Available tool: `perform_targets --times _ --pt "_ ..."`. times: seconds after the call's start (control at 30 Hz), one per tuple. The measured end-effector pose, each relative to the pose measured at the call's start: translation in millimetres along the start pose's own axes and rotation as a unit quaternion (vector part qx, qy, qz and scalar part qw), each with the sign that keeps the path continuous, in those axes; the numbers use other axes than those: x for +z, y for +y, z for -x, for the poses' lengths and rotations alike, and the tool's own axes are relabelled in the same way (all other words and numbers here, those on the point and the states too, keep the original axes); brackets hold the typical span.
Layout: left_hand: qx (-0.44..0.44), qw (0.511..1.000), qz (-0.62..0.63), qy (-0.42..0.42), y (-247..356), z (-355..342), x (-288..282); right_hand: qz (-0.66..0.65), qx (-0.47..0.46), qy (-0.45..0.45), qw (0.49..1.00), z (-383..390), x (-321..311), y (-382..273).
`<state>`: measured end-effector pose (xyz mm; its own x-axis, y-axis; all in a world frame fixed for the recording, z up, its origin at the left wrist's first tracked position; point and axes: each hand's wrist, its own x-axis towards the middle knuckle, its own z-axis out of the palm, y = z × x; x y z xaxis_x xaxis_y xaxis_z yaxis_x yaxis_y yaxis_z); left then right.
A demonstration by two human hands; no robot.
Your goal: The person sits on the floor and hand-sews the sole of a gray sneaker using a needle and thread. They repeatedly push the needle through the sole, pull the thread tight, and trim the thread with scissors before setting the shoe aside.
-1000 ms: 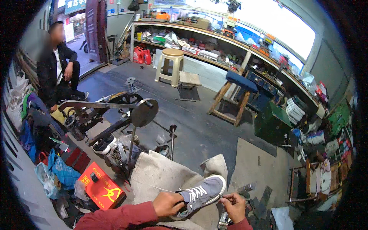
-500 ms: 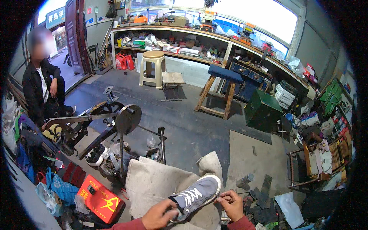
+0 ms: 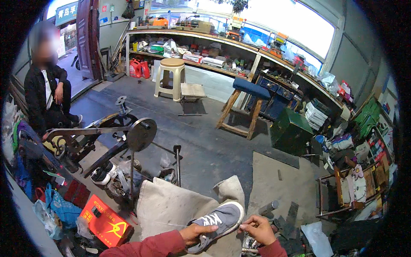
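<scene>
A grey sneaker (image 3: pixel 228 217) with white laces and a white sole lies on a pale cloth (image 3: pixel 165 203) spread in front of me, its toe turned up and right. My left hand (image 3: pixel 197 233) grips it across the opening, thumb on the upper by the laces; its other fingers are mostly hidden. A thin pale thread (image 3: pixel 171 225) runs leftward from near this hand over the cloth. Beside the sole's edge near the toe, my right hand (image 3: pixel 258 228) is closed in a pinch. Whatever its fingertips hold is too small to make out.
A cast-metal machine with a round wheel (image 3: pixel 142 134) stands at left. Nearby are a red box (image 3: pixel 105 220) and a seated person (image 3: pixel 47 94). Stools, including a blue-topped one (image 3: pixel 251 87), stand farther off. A metal cylinder (image 3: pixel 269 207) and scraps lie at right.
My left hand has moved from the shoe's heel area onto its upper and now grips it. A thread shows stretched to the left. The right hand stays pinched near the toe.
</scene>
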<state>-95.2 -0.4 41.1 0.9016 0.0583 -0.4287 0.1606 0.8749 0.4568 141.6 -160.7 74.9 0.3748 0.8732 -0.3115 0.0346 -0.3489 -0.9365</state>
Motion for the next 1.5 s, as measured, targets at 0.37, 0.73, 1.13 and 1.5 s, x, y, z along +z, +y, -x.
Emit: perform_targets --times 0.37,0.73,1.13,1.5 --pt "0.015 0.971 -0.234 -0.044 -11.2 -36.1 -14.4 0.227 0.017 -0.159 0.961 -38.6 -15.9 -50.8" --pt "0.201 0.97 -0.138 -0.006 -4.0 -10.1 -7.7 0.346 -0.094 0.064 0.931 -11.9 31.1 -35.4" --pt "0.174 0.982 -0.049 0.058 10.4 -8.1 -14.3 0.398 -0.155 0.069 0.902 -70.1 35.2 -27.0" --pt "0.199 0.971 -0.017 0.132 4.3 -11.2 -19.9 0.311 -0.011 0.163 0.936 -29.2 4.7 30.8"
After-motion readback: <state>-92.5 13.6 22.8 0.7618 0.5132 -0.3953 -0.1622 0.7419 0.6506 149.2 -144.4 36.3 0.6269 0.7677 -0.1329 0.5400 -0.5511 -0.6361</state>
